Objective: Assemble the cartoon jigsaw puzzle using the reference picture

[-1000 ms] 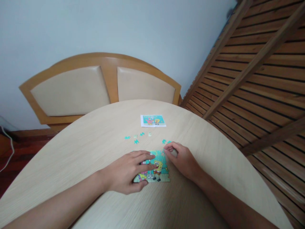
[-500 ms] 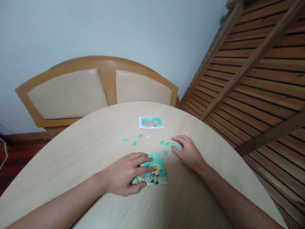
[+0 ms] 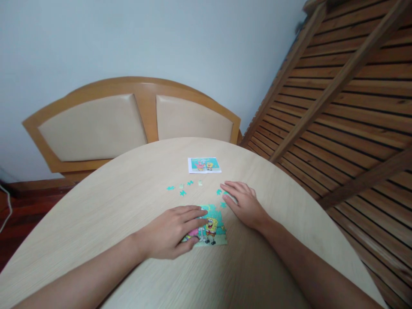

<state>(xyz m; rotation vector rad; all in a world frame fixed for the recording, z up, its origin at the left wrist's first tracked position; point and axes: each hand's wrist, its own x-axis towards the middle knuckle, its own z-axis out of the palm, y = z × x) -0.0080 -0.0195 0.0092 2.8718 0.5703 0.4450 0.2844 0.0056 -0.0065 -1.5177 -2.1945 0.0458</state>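
While our left hand (image 3: 175,231) rests loosely spread, grasping nothing we can see, over the left side of the joined puzzle (image 3: 211,228) on the worktop (image 3: 128,201), our right hand (image 3: 243,204) half-curls at loose teal pieces (image 3: 219,192) just beyond; whether it pinches one, we cannot tell. Picture sheet (image 3: 205,165) farther off; scattered pieces (image 3: 183,193) nearer, leftward.

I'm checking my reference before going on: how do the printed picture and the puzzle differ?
The printed picture lies farther away; the puzzle lies nearer. The printed picture is uncovered, while the left hand covers part of the puzzle. The puzzle looks larger in view than the printed picture, perhaps partly from being closer. Both lie flat on the table and show yellow and pink figures against teal.
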